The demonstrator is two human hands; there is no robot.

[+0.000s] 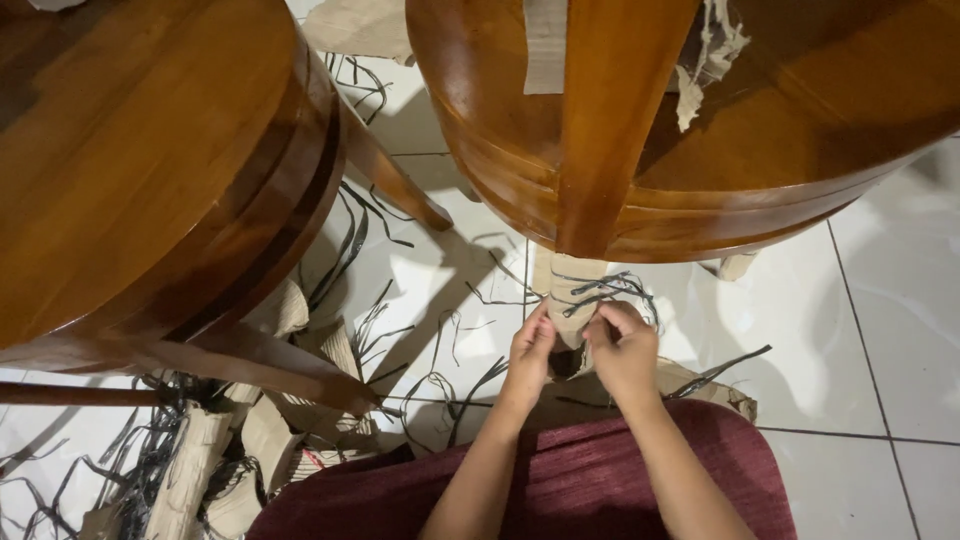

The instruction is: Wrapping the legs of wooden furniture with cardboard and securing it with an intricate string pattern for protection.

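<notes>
Both my hands are at the foot of a wooden stool leg wrapped in brown cardboard (pixel 573 290) and tied with thin black straps (pixel 607 288). My left hand (pixel 529 352) pinches the wrapping on its left side. My right hand (pixel 623 345) grips the wrapping and straps on the right side. The leg belongs to a round varnished wooden stool (pixel 700 120) lying on its side, with torn paper tape stuck to its underside. What exactly the fingertips pinch is partly hidden.
A second round wooden stool (pixel 130 150) fills the left side, its legs reaching toward me. Loose black strap pieces (pixel 360 260) and torn cardboard wrappings (pixel 200 460) litter the white tiled floor (pixel 880 320). My lap in dark red cloth (pixel 560 480) is at the bottom.
</notes>
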